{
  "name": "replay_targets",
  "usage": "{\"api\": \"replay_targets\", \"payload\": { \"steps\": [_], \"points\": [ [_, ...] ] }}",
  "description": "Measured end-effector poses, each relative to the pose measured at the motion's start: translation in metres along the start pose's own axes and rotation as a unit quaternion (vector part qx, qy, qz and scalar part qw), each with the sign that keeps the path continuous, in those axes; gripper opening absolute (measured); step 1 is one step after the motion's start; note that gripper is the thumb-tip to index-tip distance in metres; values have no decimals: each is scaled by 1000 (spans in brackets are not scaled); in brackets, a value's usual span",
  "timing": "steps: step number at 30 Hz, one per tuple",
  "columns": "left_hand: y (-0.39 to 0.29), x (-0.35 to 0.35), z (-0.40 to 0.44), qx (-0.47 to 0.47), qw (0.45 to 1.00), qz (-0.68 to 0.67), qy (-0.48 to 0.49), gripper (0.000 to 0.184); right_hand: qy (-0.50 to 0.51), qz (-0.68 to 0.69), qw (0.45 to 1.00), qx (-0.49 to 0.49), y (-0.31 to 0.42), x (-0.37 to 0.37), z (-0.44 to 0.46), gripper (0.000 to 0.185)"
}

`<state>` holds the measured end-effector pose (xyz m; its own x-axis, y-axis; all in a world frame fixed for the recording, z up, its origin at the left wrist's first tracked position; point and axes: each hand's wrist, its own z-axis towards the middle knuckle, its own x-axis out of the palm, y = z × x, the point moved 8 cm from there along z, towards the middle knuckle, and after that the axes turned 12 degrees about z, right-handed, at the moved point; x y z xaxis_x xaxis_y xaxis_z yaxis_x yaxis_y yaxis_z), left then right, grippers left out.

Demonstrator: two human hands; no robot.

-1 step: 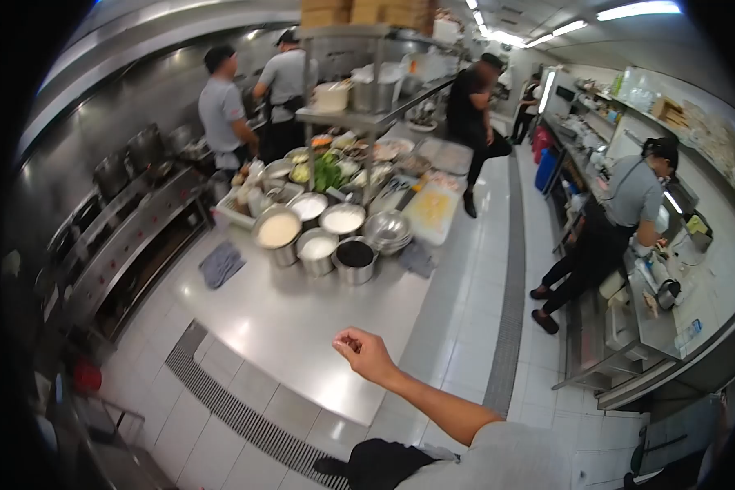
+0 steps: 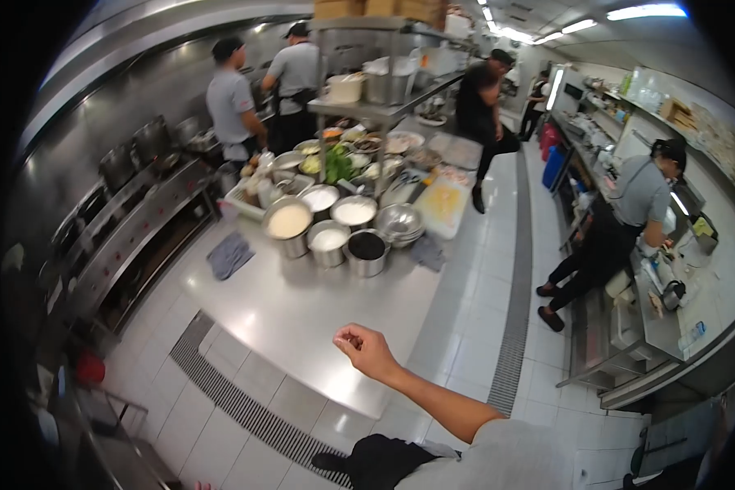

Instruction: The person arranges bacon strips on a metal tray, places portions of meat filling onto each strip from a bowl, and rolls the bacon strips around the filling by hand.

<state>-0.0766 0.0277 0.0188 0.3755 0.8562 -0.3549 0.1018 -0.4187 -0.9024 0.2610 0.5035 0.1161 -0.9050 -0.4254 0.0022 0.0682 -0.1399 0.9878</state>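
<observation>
My right hand (image 2: 363, 351) reaches in from the lower right, over the near end of a steel worktable (image 2: 302, 314). Its fingers are curled together, and what they hold, if anything, is hidden. Farther along the table stand several metal pots: one of cream-coloured liquid (image 2: 289, 224), a few with white contents, such as this white-filled pot (image 2: 328, 243), and one with black contents (image 2: 367, 251). Beside them are stacked metal bowls (image 2: 400, 223). A grey-blue cloth (image 2: 230, 256) lies near the table's left edge. My left hand is out of view.
A stove line (image 2: 131, 237) runs along the left, with two people standing by it. Another person (image 2: 629, 212) works at the right-hand counter; others are farther back. A steel shelf (image 2: 367, 106) rises above the table. Floor grates (image 2: 245, 412) border it.
The view has shifted slightly, so the table and pots appear a little higher and farther right. My right hand keeps its curled shape and its place in view.
</observation>
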Motion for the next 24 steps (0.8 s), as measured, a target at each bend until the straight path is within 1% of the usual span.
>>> {"api": "replay_targets", "payload": {
  "steps": [1,2,3,4,5,6,7,8,9,10,11,12,13,14,15,16,18,19,20,21,22,23,24],
  "points": [
    [-30,-18,-4,51,999,9,-16,60,12,16,1000,7,3,14,-1,12],
    [5,-62,63,50,998,19,-17,61,0,31,999,-16,-41,79,5,12],
    [62,-92,42,17,999,33,-28,64,8,39,999,-13,-80,79,-30,12],
    [39,-115,64,18,998,-20,-55,65,5,79,997,5,-103,114,-17,14],
    [5,-127,88,49,991,-83,-91,61,14,45,999,-12,-100,149,13,17],
    [-25,-154,84,30,989,-63,-129,58,34,17,999,26,-86,186,15,19],
    [-28,-186,100,33,979,-121,-160,57,62,1,998,11,-65,229,28,17],
    [-11,-220,112,29,973,-122,-192,56,52,21,998,-36,-90,260,39,16],
    [-2,-248,119,13,960,-176,-218,55,85,29,995,-50,-111,295,50,14],
    [12,-274,130,13,945,-224,-239,56,102,86,991,-19,-125,335,53,12],
    [28,-298,140,8,929,-247,-276,56,147,100,984,18,-136,379,56,11],
    [2,-327,136,24,921,-257,-293,57,165,127,977,50,-124,407,54,10],
    [-13,-359,130,43,910,-260,-319,57,201,131,970,31,-106,454,50,10],
    [-14,-377,140,51,900,-278,-331,57,226,113,967,24,-102,489,49,9],
    [-8,-389,152,58,890,-300,-338,57,258,94,962,-6,-78,526,41,9],
    [3,-399,164,55,887,-309,-339,57,297,105,949,-6,-68,560,33,9],
    [38,-427,205,62,840,-421,-336,58,367,89,926,7,-64,624,13,9],
    [56,-450,229,73,804,-486,-334,60,401,89,912,1,-52,658,-4,9],
    [70,-470,252,76,754,-559,-335,57,431,85,898,-8,-38,687,-23,9],
    [89,-495,275,74,700,-628,-331,54,455,74,887,-39,-27,713,-37,8],
    [177,-553,331,145,700,-663,-221,42,465,59,881,-70,-22,738,-50,8],
    [166,-560,350,119,731,-622,-253,42,496,56,863,-82,-16,760,-63,8],
    [161,-563,376,94,769,-576,-262,41,493,1,870,-28,-22,775,-69,11]
  ]
}}
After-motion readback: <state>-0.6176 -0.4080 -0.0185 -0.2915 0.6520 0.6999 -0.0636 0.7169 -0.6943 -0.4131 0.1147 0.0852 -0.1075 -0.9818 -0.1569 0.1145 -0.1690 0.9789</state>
